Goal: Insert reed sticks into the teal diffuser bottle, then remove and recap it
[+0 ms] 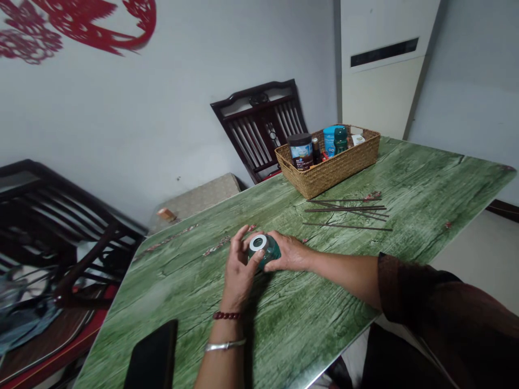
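Observation:
Between my hands is a small round glass bottle (272, 252) of green liquid, with a white ring round its open mouth. My left hand (240, 265) wraps its left side, the thumb lying near the ring. From the right, my right hand (291, 252) grips the glass with thumb and fingers. I cannot tell whether the bottle's base touches the table. Several thin dark sticks (346, 209) lie loosely crossed on the green wood-patterned table (194, 292), beyond my right hand.
A woven basket (336, 174) holding a dark-lidded jar (300, 151), a blue container (330, 141) and a green bottle (340, 141) stands at the back. A black phone (151, 356) lies front left. Dark wooden chairs (263, 127) stand by the wall.

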`<state>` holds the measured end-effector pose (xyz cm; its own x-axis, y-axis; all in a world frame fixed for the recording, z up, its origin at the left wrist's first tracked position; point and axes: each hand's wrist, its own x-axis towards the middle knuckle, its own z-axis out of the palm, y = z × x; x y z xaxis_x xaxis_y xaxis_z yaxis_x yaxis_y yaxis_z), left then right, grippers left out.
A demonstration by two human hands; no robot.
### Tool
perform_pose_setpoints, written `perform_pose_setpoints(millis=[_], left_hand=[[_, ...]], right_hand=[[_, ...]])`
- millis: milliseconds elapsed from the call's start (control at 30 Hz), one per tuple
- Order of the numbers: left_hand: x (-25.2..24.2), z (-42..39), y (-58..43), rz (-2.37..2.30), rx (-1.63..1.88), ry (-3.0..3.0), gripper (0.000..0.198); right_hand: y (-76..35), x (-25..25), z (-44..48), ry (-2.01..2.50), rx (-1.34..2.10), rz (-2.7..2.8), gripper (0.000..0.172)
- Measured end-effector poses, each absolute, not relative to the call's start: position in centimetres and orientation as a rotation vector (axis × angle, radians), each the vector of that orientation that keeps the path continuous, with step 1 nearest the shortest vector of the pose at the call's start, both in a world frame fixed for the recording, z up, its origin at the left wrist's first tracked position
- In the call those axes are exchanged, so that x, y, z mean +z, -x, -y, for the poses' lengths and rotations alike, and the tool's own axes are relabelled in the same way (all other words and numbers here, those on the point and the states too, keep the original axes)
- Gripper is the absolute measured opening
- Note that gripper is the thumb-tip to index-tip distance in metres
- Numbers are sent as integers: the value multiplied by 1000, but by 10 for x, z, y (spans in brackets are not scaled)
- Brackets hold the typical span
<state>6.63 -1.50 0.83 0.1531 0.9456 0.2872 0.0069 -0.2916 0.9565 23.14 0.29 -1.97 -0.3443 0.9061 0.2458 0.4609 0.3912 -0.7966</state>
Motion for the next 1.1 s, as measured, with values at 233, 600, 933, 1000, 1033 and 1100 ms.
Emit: perform_pose_setpoints(millis=[233,600,933,1000,1033,1100], left_hand=[[2,3,-73,-1108,1502,-1578,55],[16,19,-52,-987,1151,-1663,60],[29,6,-27,-1477,1507,-1589,59],[28,5,-8,-1783,1189,-1716,55],[27,5,-1,-1891,1013,-1798,51],[22,5,12,-2037,692,-1951,45]], right_hand=[[-230,-22,-3,1102,835,1953,75],[-225,-25,-4,1130,835,1933,79],[-232,-23,-3,1174,801,1971,82],[-233,-24,-4,1173,796,1977,81],[-234,-24,-4,1172,793,1977,81],[-234,-25,-5,1165,789,1980,80]])
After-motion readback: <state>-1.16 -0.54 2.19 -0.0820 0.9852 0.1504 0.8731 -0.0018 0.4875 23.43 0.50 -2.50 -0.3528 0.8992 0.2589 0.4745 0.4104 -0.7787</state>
